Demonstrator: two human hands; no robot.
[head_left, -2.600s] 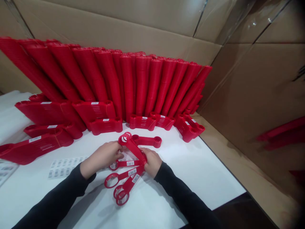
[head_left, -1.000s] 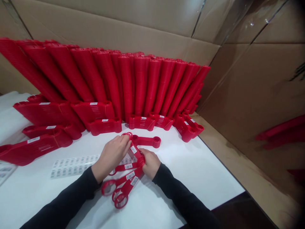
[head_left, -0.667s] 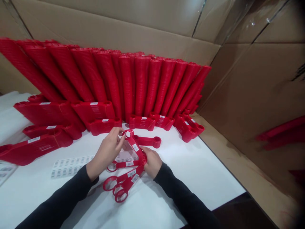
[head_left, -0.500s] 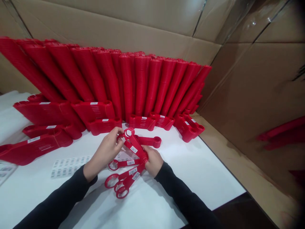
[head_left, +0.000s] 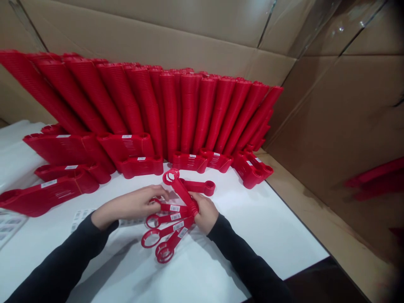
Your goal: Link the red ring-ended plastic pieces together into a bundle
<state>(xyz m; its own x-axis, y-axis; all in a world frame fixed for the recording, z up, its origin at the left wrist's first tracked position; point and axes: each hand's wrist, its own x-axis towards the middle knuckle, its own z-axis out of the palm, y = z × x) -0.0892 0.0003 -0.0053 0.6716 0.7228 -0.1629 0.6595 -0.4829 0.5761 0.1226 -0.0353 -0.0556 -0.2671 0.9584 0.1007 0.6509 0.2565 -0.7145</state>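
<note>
A fan of red plastic ring wrenches (head_left: 180,219), several with white barcode labels on their handles, is spread above the white table. My right hand (head_left: 205,212) is closed round their gathered ends. My left hand (head_left: 135,203) has its fingers curled at the ring of the uppermost labelled wrench (head_left: 168,207) on the left side. Further up, unlabelled ring ends (head_left: 171,176) point away from me. Behind the right hand, one more red wrench (head_left: 200,187) lies on the table. A sheet of barcode labels (head_left: 82,216) is partly covered by my left forearm.
Tall stacks of red wrenches (head_left: 189,113) stand along the cardboard wall (head_left: 176,35). Shorter banded, labelled bundles (head_left: 140,166) sit before them. More label sheets (head_left: 11,225) lie at the left. The table edge (head_left: 299,221) runs along the right.
My left hand has moved down and left from the upper rings. A labelled wrench has swung down with it to join the lower fan. The right hand keeps its hold.
</note>
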